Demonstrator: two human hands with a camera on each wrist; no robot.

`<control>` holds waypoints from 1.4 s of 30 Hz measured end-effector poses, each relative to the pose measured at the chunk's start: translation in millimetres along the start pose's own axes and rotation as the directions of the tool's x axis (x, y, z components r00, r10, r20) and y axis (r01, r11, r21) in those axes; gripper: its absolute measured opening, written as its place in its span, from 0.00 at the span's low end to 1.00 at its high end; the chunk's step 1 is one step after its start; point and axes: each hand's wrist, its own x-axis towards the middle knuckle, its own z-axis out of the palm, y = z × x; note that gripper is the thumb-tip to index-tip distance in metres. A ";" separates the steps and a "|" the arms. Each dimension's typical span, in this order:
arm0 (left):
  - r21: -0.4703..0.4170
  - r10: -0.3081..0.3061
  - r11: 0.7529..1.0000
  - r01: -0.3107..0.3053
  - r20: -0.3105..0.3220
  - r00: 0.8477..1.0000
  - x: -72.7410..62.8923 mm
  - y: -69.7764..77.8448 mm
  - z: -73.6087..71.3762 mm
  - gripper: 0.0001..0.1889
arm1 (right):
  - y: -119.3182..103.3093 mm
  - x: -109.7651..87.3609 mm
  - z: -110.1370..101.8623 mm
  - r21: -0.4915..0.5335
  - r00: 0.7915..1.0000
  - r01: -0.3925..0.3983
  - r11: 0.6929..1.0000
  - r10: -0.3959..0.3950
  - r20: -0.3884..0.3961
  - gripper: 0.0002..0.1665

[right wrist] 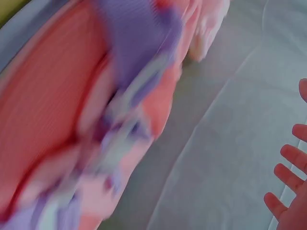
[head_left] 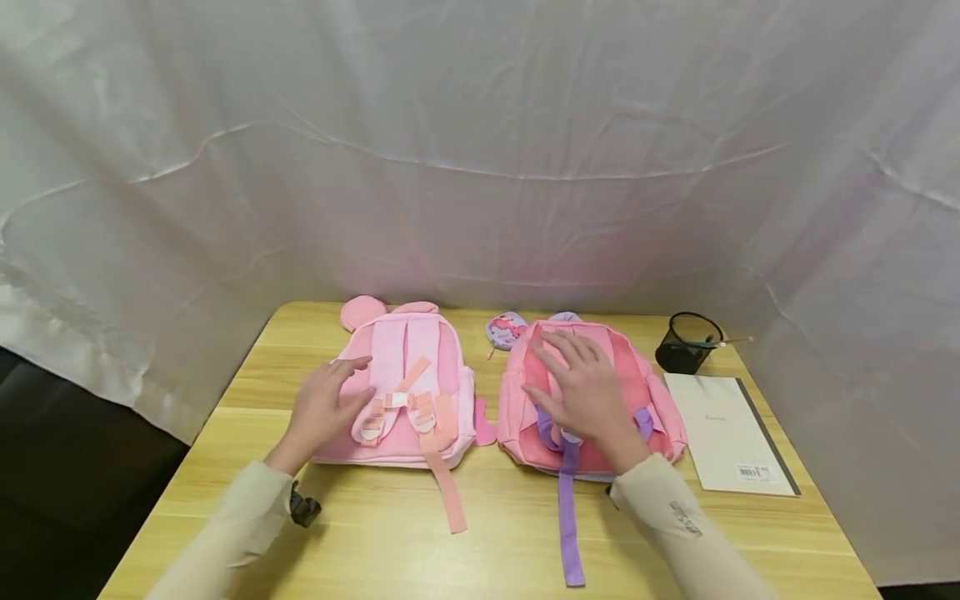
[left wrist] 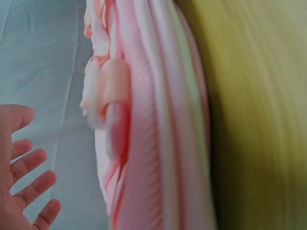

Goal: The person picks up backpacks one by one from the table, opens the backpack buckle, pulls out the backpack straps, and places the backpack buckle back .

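Both hands (head_left: 322,408) (head_left: 587,396) hover, fingers (left wrist: 36,186) spread and slightly bent.

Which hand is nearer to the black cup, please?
Right. The right hand is left of the black cup, over one backpack; the left hand is farther left, by the other backpack.

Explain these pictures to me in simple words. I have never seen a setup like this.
There is no machine here, just a person's bare hands. The wide picture is taken from the head, looking forward and down; the two closer ones come from the left and right wrists.

On the wooden table lie a pale pink backpack and a deeper pink backpack, both with their straps facing up. Farther right are a black cup and a pale notebook.

The left hand is at the pale backpack, the right hand above the other. The wrist pictures show both with fingers spread, apart from the bags, so nothing is held.
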 end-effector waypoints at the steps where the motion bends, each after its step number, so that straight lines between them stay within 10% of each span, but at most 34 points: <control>1: -0.020 -0.001 1.000 0.001 0.000 1.000 -0.1 -0.2 3.1 0.26 | -6.5 5.5 4.4 0.007 1.000 0.008 1.000 -0.008 0.012 0.40; 22: -0.185 0.004 0.983 0.009 0.068 0.998 -13.7 -15.5 42.0 0.22 | -110.7 55.2 98.5 0.106 0.936 0.039 0.994 -0.073 0.344 0.34; 42: -0.179 -0.040 0.983 0.049 0.056 0.998 -19.1 -17.9 53.6 0.11 | -132.0 65.3 134.2 0.163 0.934 -0.030 0.986 -0.031 0.357 0.26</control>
